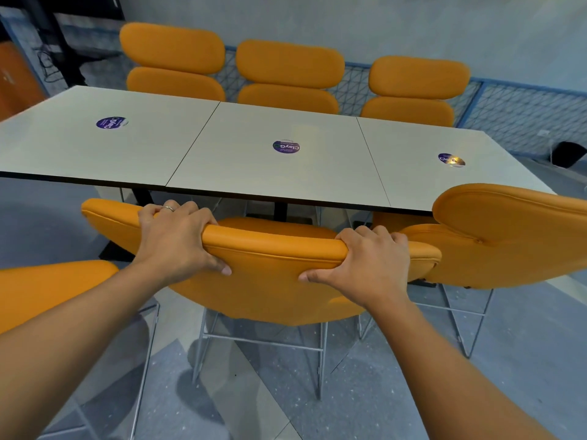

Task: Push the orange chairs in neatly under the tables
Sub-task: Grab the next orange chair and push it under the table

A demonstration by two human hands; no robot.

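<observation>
An orange chair point(270, 281) stands in front of me, its padded backrest facing me and its seat partly under the middle grey table point(254, 166). My left hand point(178, 239) grips the top of the backrest on the left. My right hand point(365, 265) grips the same edge on the right. A second orange chair point(514, 236) stands close on the right, its backrest touching or nearly touching the first. Part of a third orange chair point(47, 287) shows at the lower left, behind my left forearm.
Three grey tables stand joined in a row, each with a round purple sticker point(286, 146). On the far side three orange chairs point(289, 74) are tucked in. A blue mesh fence point(524, 112) runs behind them. A black object point(568, 154) lies on the floor far right.
</observation>
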